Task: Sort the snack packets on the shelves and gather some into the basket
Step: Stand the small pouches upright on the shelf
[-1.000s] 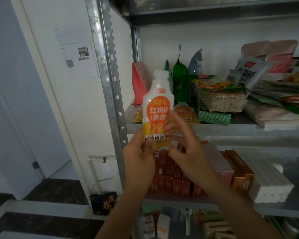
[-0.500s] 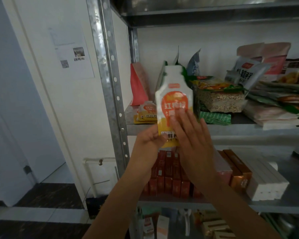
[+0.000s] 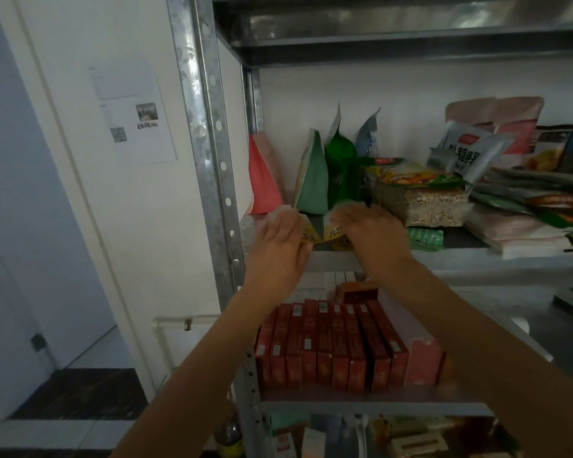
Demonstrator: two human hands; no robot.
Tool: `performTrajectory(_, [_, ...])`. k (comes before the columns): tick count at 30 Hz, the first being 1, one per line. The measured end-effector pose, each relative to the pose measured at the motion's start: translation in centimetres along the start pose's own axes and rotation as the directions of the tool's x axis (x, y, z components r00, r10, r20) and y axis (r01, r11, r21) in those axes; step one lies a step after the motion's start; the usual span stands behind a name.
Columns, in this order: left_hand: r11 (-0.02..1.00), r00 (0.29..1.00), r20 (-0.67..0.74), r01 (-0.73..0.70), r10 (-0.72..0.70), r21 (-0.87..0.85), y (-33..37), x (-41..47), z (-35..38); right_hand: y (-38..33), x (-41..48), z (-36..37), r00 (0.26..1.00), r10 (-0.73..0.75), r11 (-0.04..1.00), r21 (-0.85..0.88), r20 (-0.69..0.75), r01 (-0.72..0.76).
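Metal shelf edge [image 3: 470, 259], left hand [image 3: 280, 241] and right hand [image 3: 372, 233] on yellow pouches [image 3: 333, 231], grip unclear

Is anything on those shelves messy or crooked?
Yes. On the right of the upper shelf, packets lie in a loose heap, slanting over one another, and a white packet sits tilted on top. The red boxes on the shelf below stand in a neat row. Nothing looks spilled or torn.

Dim, flat indoor light. Glare streaks the grey metal upper shelf [image 3: 411, 24]. Motion blur smears the left hand [image 3: 278, 239] and right hand [image 3: 374, 233]; wide-angle distortion bows the perforated steel upright [image 3: 209, 143].
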State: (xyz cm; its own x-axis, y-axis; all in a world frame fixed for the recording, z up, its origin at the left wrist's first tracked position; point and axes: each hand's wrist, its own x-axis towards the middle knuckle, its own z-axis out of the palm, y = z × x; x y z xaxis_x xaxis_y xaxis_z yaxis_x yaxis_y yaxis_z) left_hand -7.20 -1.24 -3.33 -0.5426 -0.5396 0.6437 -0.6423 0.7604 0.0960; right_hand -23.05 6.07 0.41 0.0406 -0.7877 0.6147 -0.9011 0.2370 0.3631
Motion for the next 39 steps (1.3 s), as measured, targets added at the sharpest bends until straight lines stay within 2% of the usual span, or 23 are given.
performTrajectory(2, [0.999, 1.000, 0.024, -0.010, 0.009, 0.040, -0.3, -0.1, 0.8, 0.6, 0.6, 0.2, 0.975, 0.038, 0.998, -0.050, 0.218, -0.028])
performTrajectory(3, [0.999, 1.000, 0.021, -0.010, 0.009, 0.049, -0.4, -0.2, 0.9, 1.1, 0.9, 0.4, 0.949, -0.016, 1.000, 0.000, 0.316, 0.017])
performTrajectory(5, [0.996, 1.000, 0.020, -0.023, 0.021, 0.090, -0.2, -0.2, 0.6, 1.8, 1.6, -0.6, 0.840, -0.089, 0.991, 0.129, 0.535, 0.023])
performTrajectory(7, [0.989, 0.999, 0.027, -0.041, 0.037, 0.143, 0.0, 0.0, 0.5, 2.3, 2.1, -1.9, 0.745, -0.143, 0.975, 0.221, 0.652, -0.006])
performTrajectory(9, [0.983, 0.999, 0.024, -0.046, 0.042, 0.175, 0.3, 0.0, 0.5, 2.8, 2.4, -2.8, 0.706, -0.166, 0.954, 0.294, 0.688, -0.063])
performTrajectory(12, [0.980, 0.998, 0.021, -0.054, 0.051, 0.192, 0.5, -0.1, 0.5, 2.6, 2.0, -2.9, 0.737, -0.166, 0.943, 0.323, 0.655, -0.075])
performTrajectory(16, [0.959, 0.996, -0.003, -0.091, 0.095, 0.267, 0.3, 0.0, 0.6, 0.9, 0.6, -1.4, 0.818, -0.107, 0.993, 0.107, 0.565, 0.056])
performTrajectory(18, [0.950, 0.993, -0.025, -0.103, 0.116, 0.294, 0.1, -0.2, 0.8, 0.6, 0.3, -0.9, 0.833, -0.083, 0.996, 0.035, 0.547, 0.077])
performTrajectory(22, [0.940, 0.974, -0.113, -0.154, 0.196, 0.306, -0.1, -0.7, 0.5, 0.5, 0.4, -0.6, 0.834, -0.083, 0.996, 0.022, 0.546, 0.084])
performTrajectory(27, [0.986, 0.963, -0.243, -0.079, 0.114, 0.149, 1.2, -1.5, -1.0, 0.6, -0.1, -0.4, 0.871, -0.087, 0.996, 0.013, 0.483, 0.092])
performTrajectory(30, [0.996, 0.965, -0.251, -0.064, 0.078, 0.063, 1.4, -1.8, -1.4, 0.5, -0.2, -0.4, 0.893, -0.062, 0.998, 0.028, 0.447, 0.055])
performTrajectory(32, [0.998, 0.952, -0.302, -0.057, 0.047, -0.025, 1.5, -2.0, -1.9, 0.6, -0.5, -0.4, 0.933, -0.064, 0.990, 0.141, 0.355, 0.015])
performTrajectory(33, [0.990, 0.934, -0.357, -0.040, -0.010, -0.132, 1.6, -2.1, -2.2, 0.6, -0.8, -0.5, 0.968, -0.064, 0.972, 0.234, 0.242, 0.005])
performTrajectory(34, [0.956, 0.905, -0.407, -0.003, -0.122, -0.294, 2.0, -2.2, -2.8, 0.6, -1.1, -0.5, 0.995, -0.059, 0.947, 0.320, 0.081, 0.030])
performTrajectory(35, [0.863, 0.866, -0.402, 0.064, -0.298, -0.501, 2.7, -2.4, -3.6, 0.5, -1.4, -0.5, 0.995, -0.059, 0.930, 0.358, -0.080, 0.084])
performTrajectory(36, [0.677, 0.814, -0.301, 0.146, -0.497, -0.721, 3.4, -2.6, -4.6, 0.4, -1.7, -0.5, 0.975, -0.065, 0.922, 0.361, -0.214, 0.141])
performTrajectory(37, [0.400, 0.766, -0.109, 0.204, -0.634, -0.893, 4.1, -2.8, -5.6, 0.2, -2.0, -0.6, 0.948, -0.077, 0.921, 0.342, -0.309, 0.187])
performTrajectory(38, [0.101, 0.743, 0.100, 0.221, -0.662, -0.970, 4.9, -3.0, -6.7, 0.0, -2.1, -0.7, 0.919, -0.091, 0.924, 0.312, -0.383, 0.222])
performTrajectory(39, [-0.158, 0.757, 0.264, 0.211, -0.598, -0.965, 5.6, -3.4, -7.6, -0.3, -2.3, -0.8, 0.884, -0.102, 0.924, 0.285, -0.457, 0.254])
